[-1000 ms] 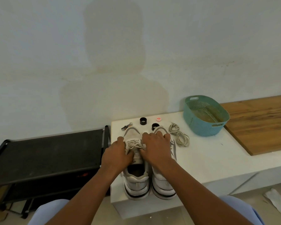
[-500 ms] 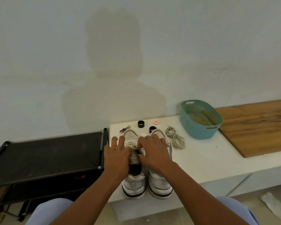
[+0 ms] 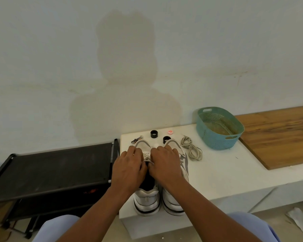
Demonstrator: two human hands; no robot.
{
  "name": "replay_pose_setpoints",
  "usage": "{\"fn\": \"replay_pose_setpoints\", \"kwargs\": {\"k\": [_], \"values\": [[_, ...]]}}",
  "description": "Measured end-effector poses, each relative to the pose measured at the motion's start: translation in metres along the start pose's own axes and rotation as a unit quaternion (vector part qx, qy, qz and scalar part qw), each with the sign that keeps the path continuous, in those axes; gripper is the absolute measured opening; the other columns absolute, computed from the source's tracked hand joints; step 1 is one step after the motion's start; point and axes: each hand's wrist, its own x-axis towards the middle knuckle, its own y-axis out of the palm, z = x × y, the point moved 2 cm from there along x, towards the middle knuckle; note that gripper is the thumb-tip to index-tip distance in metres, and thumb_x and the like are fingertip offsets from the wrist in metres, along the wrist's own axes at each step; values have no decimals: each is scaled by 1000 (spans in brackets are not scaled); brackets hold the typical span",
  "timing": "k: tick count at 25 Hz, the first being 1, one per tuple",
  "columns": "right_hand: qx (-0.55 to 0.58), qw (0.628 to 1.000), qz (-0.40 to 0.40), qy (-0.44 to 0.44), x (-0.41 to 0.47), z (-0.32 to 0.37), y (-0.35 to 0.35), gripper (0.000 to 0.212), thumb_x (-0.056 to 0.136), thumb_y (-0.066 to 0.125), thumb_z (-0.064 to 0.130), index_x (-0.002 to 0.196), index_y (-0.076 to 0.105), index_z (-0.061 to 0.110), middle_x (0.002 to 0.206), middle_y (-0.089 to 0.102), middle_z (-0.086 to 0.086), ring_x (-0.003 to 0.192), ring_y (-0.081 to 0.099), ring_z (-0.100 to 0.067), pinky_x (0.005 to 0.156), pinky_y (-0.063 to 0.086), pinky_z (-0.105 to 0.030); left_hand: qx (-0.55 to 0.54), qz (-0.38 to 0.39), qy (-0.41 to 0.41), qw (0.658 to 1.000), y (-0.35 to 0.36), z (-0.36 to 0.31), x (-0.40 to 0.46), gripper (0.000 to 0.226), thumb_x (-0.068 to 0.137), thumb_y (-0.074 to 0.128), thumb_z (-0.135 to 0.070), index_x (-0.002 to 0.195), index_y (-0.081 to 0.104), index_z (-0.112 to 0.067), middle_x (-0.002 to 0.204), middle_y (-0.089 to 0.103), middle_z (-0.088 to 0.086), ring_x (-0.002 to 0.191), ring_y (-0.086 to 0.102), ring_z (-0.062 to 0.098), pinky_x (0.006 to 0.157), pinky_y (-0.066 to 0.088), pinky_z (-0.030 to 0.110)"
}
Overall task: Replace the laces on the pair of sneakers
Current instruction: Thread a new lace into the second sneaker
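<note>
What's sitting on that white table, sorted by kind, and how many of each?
Sneakers: 2, the left sneaker and the right sneaker
Black rings: 2
Loose lace bundle: 1
Teal basket: 1
Red-and-white round cap: 1
Small metal tool: 1
Total: 8

A teal basket [image 3: 217,135] with a perforated wall stands on the white bench [image 3: 222,173], its far side overlapping a wooden board [image 3: 278,135] that lies along the bench to the right. Near the wall sit two black rings [image 3: 154,134], one behind the other, with a small red-and-white cap [image 3: 170,131] beside them. A small metal clip [image 3: 136,139] lies at the bench's left rear corner. Left of the bench stands a black rack [image 3: 47,170] with a dark flat top. A large stain [image 3: 126,81] marks the pale wall [image 3: 42,49]. A crumpled white scrap [image 3: 299,219] lies on the floor at lower right.
</note>
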Motion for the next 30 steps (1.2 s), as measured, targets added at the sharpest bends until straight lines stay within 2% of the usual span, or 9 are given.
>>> {"fn": "replay_pose_setpoints", "kwargs": {"k": [4, 5, 8, 11, 14, 17, 23, 26, 30], "values": [[2, 1000, 6, -10, 3, 3, 0, 13, 83, 60, 26, 80, 49, 20, 80, 65, -2, 81, 59, -26, 75, 35, -38, -29, 75, -62, 995, 7, 5, 3, 41, 86, 72, -32, 117, 45, -22, 110, 53, -3, 85, 52, 13, 61, 40, 22], [-7, 1000, 12, -13, 3, 3, 1, 11, 85, 60, 28, 87, 53, 19, 87, 66, -3, 88, 60, -27, 79, 37, -39, -41, 65, -62, 995, 7, 5, 4, 36, 88, 72, -29, 114, 48, -21, 106, 56, -3, 82, 52, 13, 61, 37, 21], [-40, 998, 47, 3, 3, 2, 5, 34, 86, 67, 33, 115, 55, 19, 110, 64, -3, 108, 56, -29, 92, 40, -44, -76, 35, -44, 995, 5, 2, 5, 15, 93, 66, -22, 95, 51, -20, 93, 59, -1, 72, 48, 13, 56, 27, 19], [-32, 998, 50, 5, 4, 0, 9, 32, 84, 69, 26, 113, 57, 19, 110, 64, -3, 107, 57, -28, 93, 40, -43, -114, 21, -38, 992, 3, 2, 5, 26, 94, 66, -17, 85, 42, -22, 81, 55, -3, 66, 44, 13, 55, 21, 14], [4, 999, 32, -9, 5, 2, 10, 19, 80, 68, 14, 94, 55, 18, 88, 66, -5, 83, 58, -28, 76, 37, -38, -118, 21, -38, 992, 3, 5, 4, 21, 95, 64, -15, 87, 46, -21, 77, 59, -2, 63, 44, 13, 54, 27, 19], [21, 1000, 19, -7, 5, 3, 10, 27, 80, 63, 7, 87, 40, 20, 73, 63, -6, 63, 41, -27, 66, 30, -36, -114, 30, -27, 993, 5, 7, 6, 7, 99, 60, -19, 102, 56, -14, 87, 69, 4, 66, 49, 13, 61, 37, 24], [43, 999, 21, -14, 5, 3, 8, 23, 85, 56, 5, 104, 46, 16, 73, 63, -6, 60, 39, -27, 66, 29, -35, -113, 37, -19, 993, 10, 8, 7, 25, 104, 55, -26, 125, 54, -13, 101, 72, 5, 78, 65, 19, 71, 52, 29], [43, 999, 21, -15, 5, 2, 8, 38, 88, 54, 5, 124, 45, 13, 82, 67, -6, 67, 43, -27, 70, 32, -35, -105, 38, -14, 994, 12, 7, 9, 28, 104, 53, -26, 128, 51, -12, 103, 72, 6, 81, 67, 20, 71, 52, 29], [57, 998, 24, 5, 4, 6, 7, 41, 88, 54, 6, 127, 42, 15, 86, 66, -4, 69, 44, -25, 73, 34, -36, -89, 56, -21, 994, 8, 4, 8, 37, 106, 49, -29, 138, 45, -12, 111, 71, 5, 87, 68, 19, 76, 52, 25]]}}
